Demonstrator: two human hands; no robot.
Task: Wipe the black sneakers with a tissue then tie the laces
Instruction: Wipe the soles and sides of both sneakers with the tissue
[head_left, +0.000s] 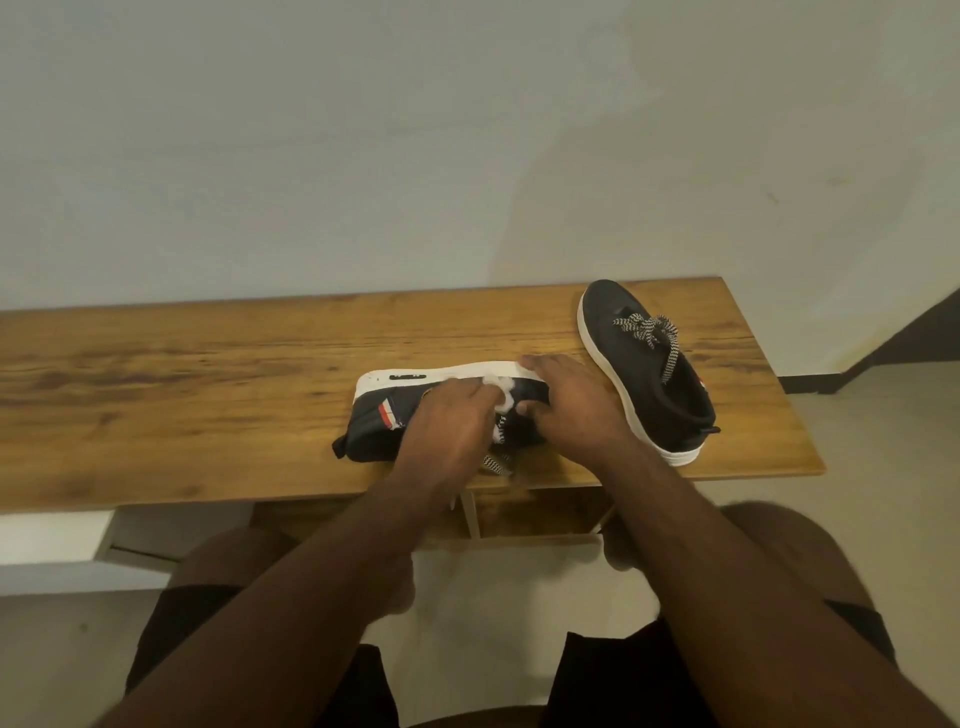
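Sneakers are our concern: one black sneaker (415, 410) lies tipped on its side near the front edge of the wooden table (182, 374), white sole turned to the far side, and the second sneaker (649, 369) stands upright just to the right, its laces loose. We press a crumpled white tissue (498, 389) against the tipped upper with our left hand (452, 421), fingers curled round it, while our right hand (566, 400) clamps the toe end, fingers over the sole, thumb on the upper. We judge the knit upper soft and yielding, the rubber sole stiff, so the sole is the surer hold. The tissue looks flimsy and may shred. Laces (496, 462) dangle over the near edge; open room lies to the left.
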